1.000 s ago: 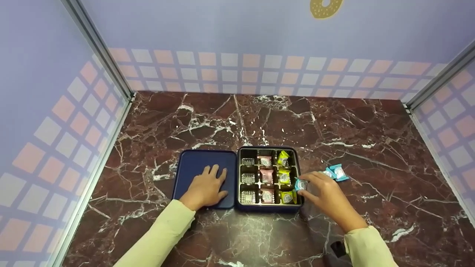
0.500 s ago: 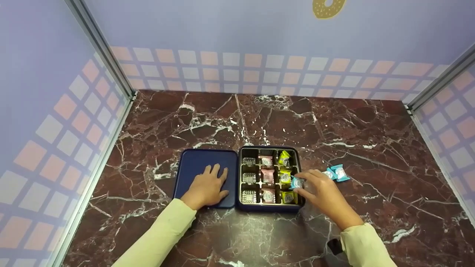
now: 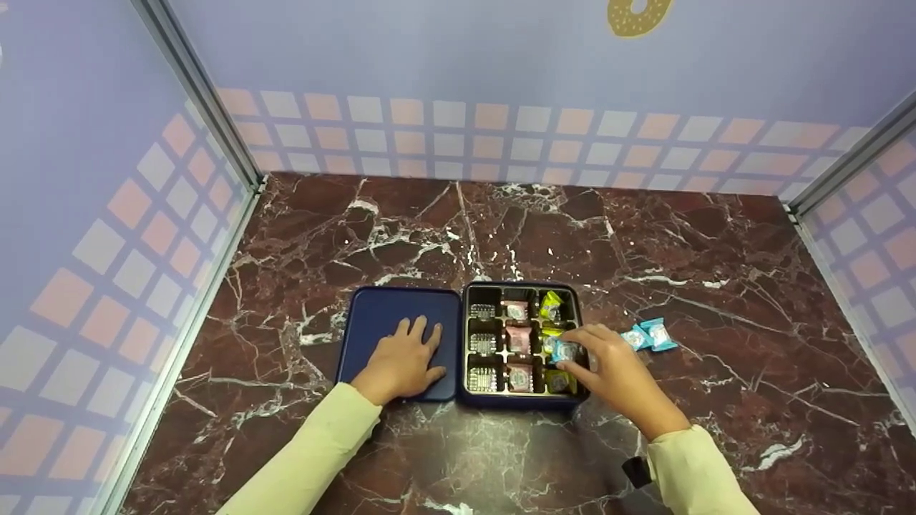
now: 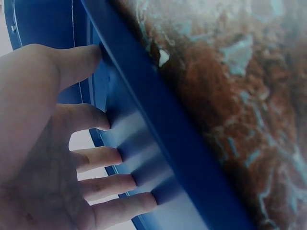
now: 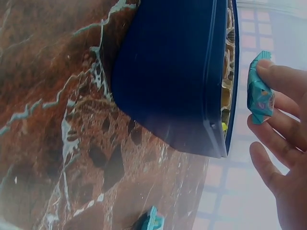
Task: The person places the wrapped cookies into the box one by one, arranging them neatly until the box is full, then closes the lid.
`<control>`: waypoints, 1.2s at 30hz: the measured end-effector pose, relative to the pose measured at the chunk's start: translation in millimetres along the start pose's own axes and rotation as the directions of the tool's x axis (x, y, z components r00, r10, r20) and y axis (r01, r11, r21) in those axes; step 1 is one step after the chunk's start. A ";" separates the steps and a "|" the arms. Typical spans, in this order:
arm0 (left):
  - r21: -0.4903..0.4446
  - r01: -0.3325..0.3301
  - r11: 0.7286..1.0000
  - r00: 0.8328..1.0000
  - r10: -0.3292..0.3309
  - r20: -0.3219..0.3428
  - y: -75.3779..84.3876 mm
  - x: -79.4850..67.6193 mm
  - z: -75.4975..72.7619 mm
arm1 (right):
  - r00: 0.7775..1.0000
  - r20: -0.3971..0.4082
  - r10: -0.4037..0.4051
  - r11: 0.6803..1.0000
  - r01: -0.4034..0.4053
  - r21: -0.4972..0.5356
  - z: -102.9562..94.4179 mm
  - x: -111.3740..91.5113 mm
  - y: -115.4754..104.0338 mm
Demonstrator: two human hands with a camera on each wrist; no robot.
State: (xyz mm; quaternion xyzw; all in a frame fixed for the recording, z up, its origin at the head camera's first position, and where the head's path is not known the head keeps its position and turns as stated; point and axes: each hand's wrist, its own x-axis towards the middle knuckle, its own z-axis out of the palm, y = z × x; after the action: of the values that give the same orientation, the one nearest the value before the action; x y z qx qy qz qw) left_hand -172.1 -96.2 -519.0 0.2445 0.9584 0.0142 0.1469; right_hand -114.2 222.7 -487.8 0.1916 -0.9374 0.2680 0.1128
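My right hand (image 3: 614, 366) pinches a blue-wrapped candy (image 3: 564, 350) between thumb and fingers, over the right column of a divided navy tin (image 3: 521, 403). In the right wrist view this candy (image 5: 259, 93) is held above the tin's rim. Pink-wrapped candies (image 3: 518, 339) fill the middle column of the tin, and yellow-green ones (image 3: 551, 305) sit in the right column. Its left column shows bare compartments. My left hand (image 3: 402, 363) rests on the navy lid (image 3: 365, 315) with fingers spread; the left wrist view has its fingertips touching the lid's surface.
Two more blue-wrapped candies (image 3: 657, 334) lie on the marble-patterned table (image 3: 715, 286) right of the tin, just beyond my right hand. The lid lies against the tin's left side. Lilac panels (image 3: 501, 64) with printed squares enclose the back and both sides.
My right hand has moved left with the blue-wrapped candy, from the tin's right edge to above its right column. The left hand has stayed on the lid.
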 end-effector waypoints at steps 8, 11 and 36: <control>-0.002 -0.002 1.000 1.000 0.002 -0.003 -0.4 0.1 2.2 | 1.000 0.028 0.011 1.000 -0.012 0.014 2.5 3.3 -5.7; 0.005 -0.001 1.000 1.000 0.001 -0.011 -0.5 -0.1 2.7 | 1.000 0.027 0.009 1.000 -0.010 0.007 4.6 4.4 -7.6; 0.022 0.001 1.000 1.000 -0.001 -0.009 0.3 -1.2 3.5 | 0.999 0.050 -0.009 1.000 0.007 0.030 17.5 16.1 -20.8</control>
State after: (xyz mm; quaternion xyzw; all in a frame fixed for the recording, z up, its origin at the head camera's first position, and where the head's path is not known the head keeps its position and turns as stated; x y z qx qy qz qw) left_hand -170.0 -96.6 -522.0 0.2457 0.9592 0.0048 0.1397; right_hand -121.8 192.1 -487.8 0.2037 -0.9351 0.2764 0.0872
